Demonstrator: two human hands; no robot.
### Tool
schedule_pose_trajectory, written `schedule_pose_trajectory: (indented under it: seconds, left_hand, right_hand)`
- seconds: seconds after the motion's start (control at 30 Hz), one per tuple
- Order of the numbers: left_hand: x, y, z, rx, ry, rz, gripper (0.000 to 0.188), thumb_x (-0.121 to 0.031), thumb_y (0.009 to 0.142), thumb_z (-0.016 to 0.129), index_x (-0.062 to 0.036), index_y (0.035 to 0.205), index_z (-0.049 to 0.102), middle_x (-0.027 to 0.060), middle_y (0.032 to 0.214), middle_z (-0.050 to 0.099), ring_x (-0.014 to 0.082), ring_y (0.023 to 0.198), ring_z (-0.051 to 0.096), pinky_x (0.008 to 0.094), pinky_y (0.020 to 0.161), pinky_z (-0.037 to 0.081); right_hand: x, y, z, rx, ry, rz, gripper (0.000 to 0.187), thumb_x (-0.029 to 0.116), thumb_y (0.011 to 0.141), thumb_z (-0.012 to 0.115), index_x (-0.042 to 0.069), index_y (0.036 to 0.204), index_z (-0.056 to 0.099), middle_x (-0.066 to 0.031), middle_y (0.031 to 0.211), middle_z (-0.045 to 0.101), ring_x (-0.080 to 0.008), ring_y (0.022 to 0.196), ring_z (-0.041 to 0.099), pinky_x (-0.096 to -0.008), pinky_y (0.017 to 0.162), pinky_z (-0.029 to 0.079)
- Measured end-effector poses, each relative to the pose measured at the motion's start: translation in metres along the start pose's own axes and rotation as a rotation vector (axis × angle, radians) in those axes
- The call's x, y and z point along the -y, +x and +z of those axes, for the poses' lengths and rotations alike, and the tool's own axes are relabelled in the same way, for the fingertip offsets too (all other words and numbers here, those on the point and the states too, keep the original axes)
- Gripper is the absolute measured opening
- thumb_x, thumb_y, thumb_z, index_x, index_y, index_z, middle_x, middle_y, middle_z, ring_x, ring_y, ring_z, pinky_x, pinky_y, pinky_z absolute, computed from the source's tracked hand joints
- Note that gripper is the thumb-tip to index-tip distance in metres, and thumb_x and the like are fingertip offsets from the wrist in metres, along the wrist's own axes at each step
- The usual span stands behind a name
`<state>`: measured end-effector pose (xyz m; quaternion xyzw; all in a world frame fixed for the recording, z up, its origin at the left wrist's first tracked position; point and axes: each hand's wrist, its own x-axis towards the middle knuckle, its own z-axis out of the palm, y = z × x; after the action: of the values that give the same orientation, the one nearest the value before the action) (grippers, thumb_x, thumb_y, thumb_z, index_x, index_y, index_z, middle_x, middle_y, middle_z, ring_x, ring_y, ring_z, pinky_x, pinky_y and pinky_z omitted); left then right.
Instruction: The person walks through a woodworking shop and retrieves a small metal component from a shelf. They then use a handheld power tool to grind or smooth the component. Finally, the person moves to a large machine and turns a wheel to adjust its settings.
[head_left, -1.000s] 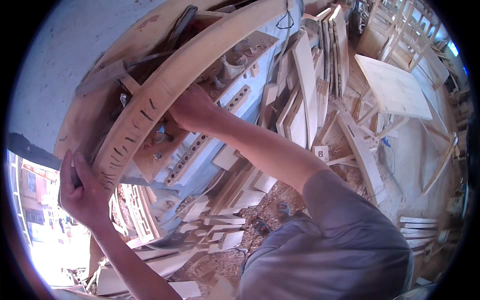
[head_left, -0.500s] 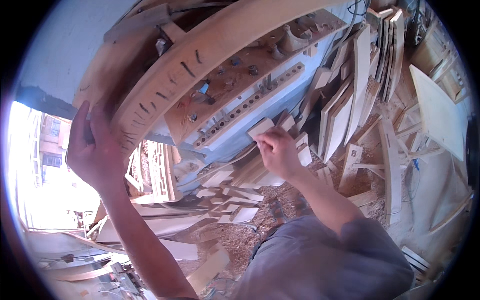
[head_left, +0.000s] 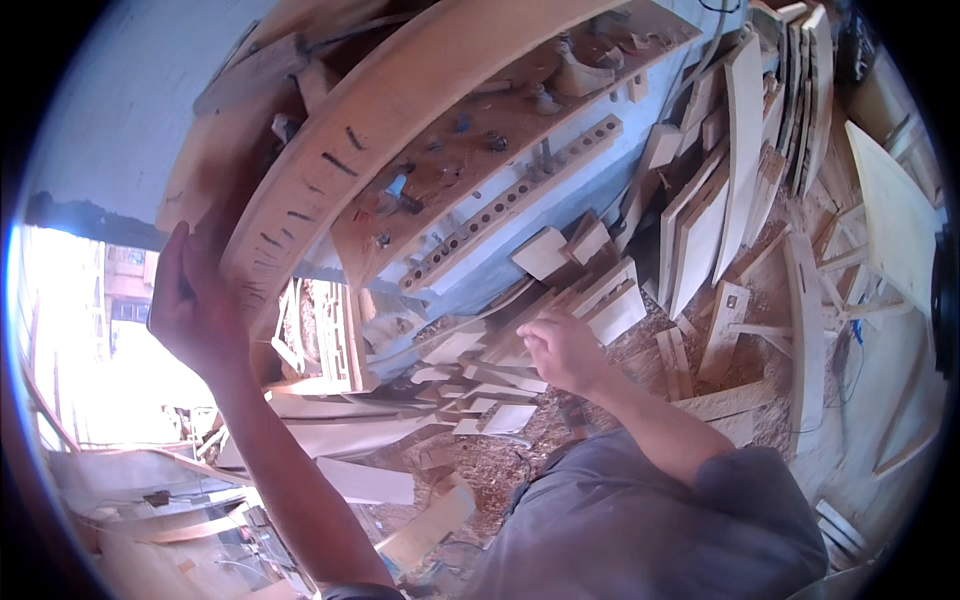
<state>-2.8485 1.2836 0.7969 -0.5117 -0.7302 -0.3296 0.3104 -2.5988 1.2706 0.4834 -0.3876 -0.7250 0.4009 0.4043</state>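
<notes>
A long curved wooden piece (head_left: pixel 390 110) with several short dark marks on its face arches across the upper left. My left hand (head_left: pixel 205 305) is closed around its lower left end, the fingers partly hidden on the far side. My right hand (head_left: pixel 565 350) hangs in the air right of centre, apart from the curved piece. Its fingers are curled together, and whatever may be between them is too small to make out. Under the arch, a wooden shelf (head_left: pixel 470 130) carries small tools and wood dust. Along it runs a rack (head_left: pixel 510 205) with a row of round holes, a few holding bits.
Wooden boards (head_left: pixel 700 230) lean against the blue wall at the right. Offcuts (head_left: pixel 490 395) lie piled on the shavings-covered floor below my right hand. A pale panel (head_left: pixel 890 220) and slender wooden frames stand far right. Bright light enters through an opening at the left.
My right hand has dropped lower, toward my body and away from the hole rack. My left hand stays at the curved piece's end. The whole view has shifted slightly.
</notes>
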Motion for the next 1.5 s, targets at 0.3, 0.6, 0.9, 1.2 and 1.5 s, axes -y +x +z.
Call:
schedule_pose_trajectory:
  seconds: [0.3,0.6,0.9,1.2,1.5]
  left_hand:
    - [-0.008,-0.002,0.002,-0.081,-0.086,0.054,0.023,-0.015,0.090,0.064,-0.0034,0.107,0.074,0.0097,0.075,0.072,0.0114,0.063,0.063,0.0261,0.063,0.049]
    - [-0.005,-0.007,0.001,-0.099,-0.161,0.057,0.020,-0.016,0.089,0.065,-0.0046,0.103,0.075,0.0077,0.067,0.069,0.0091,0.057,0.061,0.0243,0.060,0.048]
    - [-0.003,-0.008,-0.003,-0.080,-0.178,0.052,0.019,-0.019,0.088,0.066,-0.0080,0.102,0.075,0.0090,0.069,0.070,0.0132,0.059,0.066,0.0272,0.063,0.051]
    - [-0.003,-0.009,-0.004,-0.061,-0.170,0.002,0.024,-0.020,0.091,0.064,-0.0079,0.109,0.074,0.0089,0.081,0.074,0.0127,0.065,0.068,0.0267,0.065,0.052]
    - [-0.009,-0.007,-0.006,0.007,-0.159,-0.038,0.025,-0.021,0.092,0.064,-0.0082,0.111,0.074,0.0112,0.088,0.075,0.0143,0.073,0.070,0.0279,0.071,0.052]
  right_hand:
    - [0.007,0.042,-0.019,-0.025,0.151,0.118,0.014,0.007,0.089,0.064,0.000,0.099,0.071,-0.0149,0.089,0.070,-0.0239,0.078,0.068,-0.0318,0.072,0.054]
    - [0.027,0.085,-0.044,-0.188,0.216,0.047,0.016,0.004,0.090,0.066,-0.002,0.104,0.069,-0.0065,0.084,0.070,-0.0087,0.070,0.062,-0.0240,0.066,0.050]
    - [0.090,0.109,-0.002,-0.193,0.005,-0.273,0.016,0.007,0.084,0.069,0.006,0.100,0.070,-0.0121,0.075,0.069,-0.0241,0.062,0.068,-0.0326,0.056,0.053]
    - [0.130,0.146,0.027,-0.249,-0.219,-0.346,0.023,0.011,0.084,0.065,0.009,0.107,0.068,-0.0122,0.065,0.066,-0.0292,0.059,0.067,-0.0383,0.053,0.052]
    - [0.146,0.151,0.019,-0.111,-0.465,-0.242,0.023,0.014,0.083,0.063,0.012,0.105,0.069,-0.0117,0.072,0.070,-0.0288,0.064,0.070,-0.0396,0.059,0.056]
